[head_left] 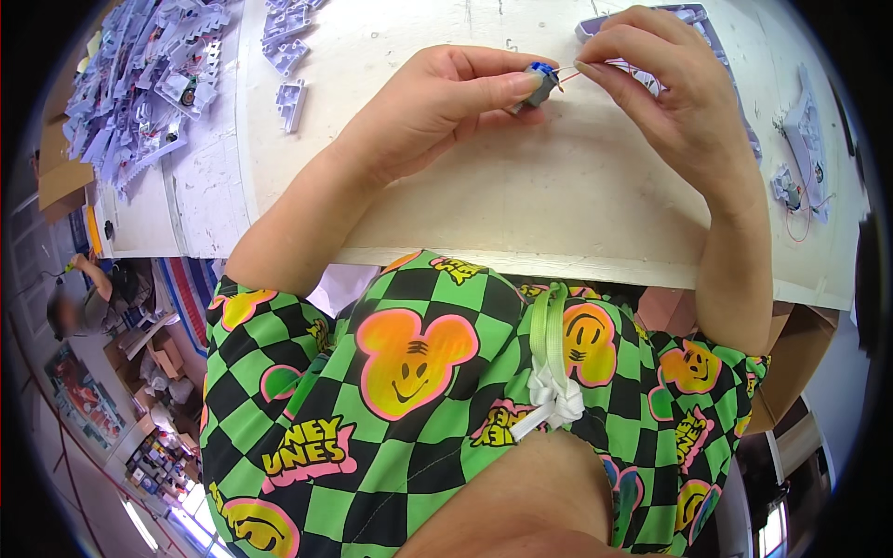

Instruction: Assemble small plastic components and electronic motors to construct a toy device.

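Between the thumb and fingers of my left hand (437, 102) is a small grey motor (532, 96) with a blue end, held above the worktable (521, 205). Thin red and pale wires (568, 68) run from the motor's blue end toward my right hand (674, 102). The right thumb and forefinger pinch these wires just to the right of the motor. Part of the motor's body is hidden behind my left thumb.
At the far left lies a large heap of pale purple plastic parts (139, 112). Several similar small pieces (291, 104) lie nearer the middle. A purple tray-like part (586, 30) sits behind my right hand. Another plastic part (807, 135) and a wired motor (786, 189) rest at the right.
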Demonstrator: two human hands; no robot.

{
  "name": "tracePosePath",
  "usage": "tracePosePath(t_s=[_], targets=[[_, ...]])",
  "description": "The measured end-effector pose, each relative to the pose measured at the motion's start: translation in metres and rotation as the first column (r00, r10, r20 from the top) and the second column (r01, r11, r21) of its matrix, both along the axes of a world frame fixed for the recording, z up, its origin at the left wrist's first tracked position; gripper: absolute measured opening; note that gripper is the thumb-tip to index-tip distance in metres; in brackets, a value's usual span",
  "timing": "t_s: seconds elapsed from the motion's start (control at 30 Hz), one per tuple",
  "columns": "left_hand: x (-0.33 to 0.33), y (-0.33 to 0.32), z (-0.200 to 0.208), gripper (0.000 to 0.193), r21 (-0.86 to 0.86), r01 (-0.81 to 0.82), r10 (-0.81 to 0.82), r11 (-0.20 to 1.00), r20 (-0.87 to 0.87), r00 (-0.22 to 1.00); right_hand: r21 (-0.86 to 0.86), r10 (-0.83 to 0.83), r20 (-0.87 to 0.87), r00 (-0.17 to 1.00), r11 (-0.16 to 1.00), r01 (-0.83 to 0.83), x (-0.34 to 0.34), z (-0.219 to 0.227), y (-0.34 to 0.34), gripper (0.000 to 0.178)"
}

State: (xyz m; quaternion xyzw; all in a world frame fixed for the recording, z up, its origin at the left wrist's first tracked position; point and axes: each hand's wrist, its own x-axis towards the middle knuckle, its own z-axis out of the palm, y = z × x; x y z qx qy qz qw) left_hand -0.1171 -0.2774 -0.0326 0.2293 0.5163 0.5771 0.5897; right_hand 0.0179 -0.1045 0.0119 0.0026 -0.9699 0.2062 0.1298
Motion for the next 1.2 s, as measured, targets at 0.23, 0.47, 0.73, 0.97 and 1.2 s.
tracePosePath(t_s=[0.23, 0.47, 0.73, 0.97, 1.2], targets=[[0.002, -0.001, -0.002, 0.037, 0.028, -0.065, 0.068, 0.998, -0.14, 0.988, -0.432, 0.019, 0.082, 0.996, 0.902, 0.018, 0.005, -0.017, 0.007, 0.018], [0.005, 0.002, -0.002, 0.037, 0.031, -0.119, 0.123, 0.992, -0.298, 0.947, -0.484, -0.031, 0.146, 0.989, 0.87, 0.099, 0.006, -0.024, 0.004, 0.023], [0.006, 0.003, -0.003, 0.037, 0.092, -0.091, 0.11, 0.992, -0.227, 0.968, -0.204, 0.003, -0.059, 0.998, 0.979, -0.015, -0.002, -0.015, -0.001, 0.018], [0.003, 0.003, -0.002, 0.037, 0.082, 0.022, -0.009, 0.996, -0.162, 0.987, -0.336, 0.095, -0.054, 0.994, 0.936, -0.108, 0.0, -0.028, 0.013, 0.01], [0.001, 0.002, -0.002, 0.038, 0.047, 0.038, -0.042, 0.998, 0.099, 0.994, -0.566, 0.089, 0.085, 0.992, 0.824, -0.025, -0.001, -0.031, 0.018, 0.01]])
